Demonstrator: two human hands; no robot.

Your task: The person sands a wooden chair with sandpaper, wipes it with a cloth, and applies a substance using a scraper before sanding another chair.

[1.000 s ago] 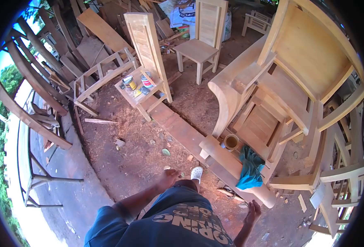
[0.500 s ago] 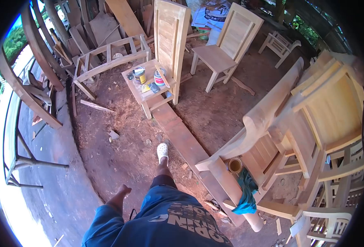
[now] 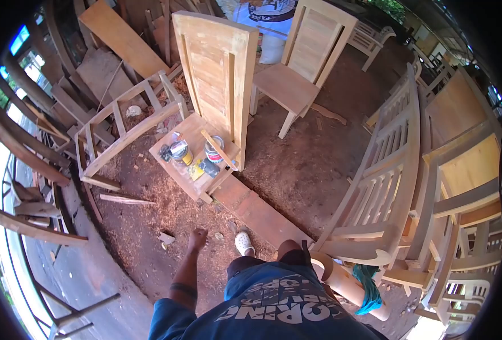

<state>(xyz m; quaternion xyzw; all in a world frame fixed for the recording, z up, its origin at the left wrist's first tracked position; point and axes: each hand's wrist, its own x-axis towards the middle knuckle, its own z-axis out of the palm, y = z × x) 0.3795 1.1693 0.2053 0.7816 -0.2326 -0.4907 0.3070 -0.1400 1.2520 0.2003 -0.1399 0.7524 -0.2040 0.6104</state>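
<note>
Left hand (head cam): left hand (image 3: pixel 198 238) hung just below centre-left, fingers kinda loosely curled; couldn't tell how wide the grip was.
Right hand: out of frame, so couldn't tell.
Chair: the nearest wooden chair (image 3: pixel 211 79) stood upper centre, its seat just above that hand in the frame, well apart from it.
Cans: yellow-labelled can (image 3: pixel 181 154) and red-and-white can (image 3: pixel 211 156) sat on the seat, flat wooden stick (image 3: pixel 219 149) lying across the second one.
Teal cloth: teal cloth (image 3: pixel 369 290) was draped over pale wooden piece (image 3: pixel 344 284), lower right.
</note>
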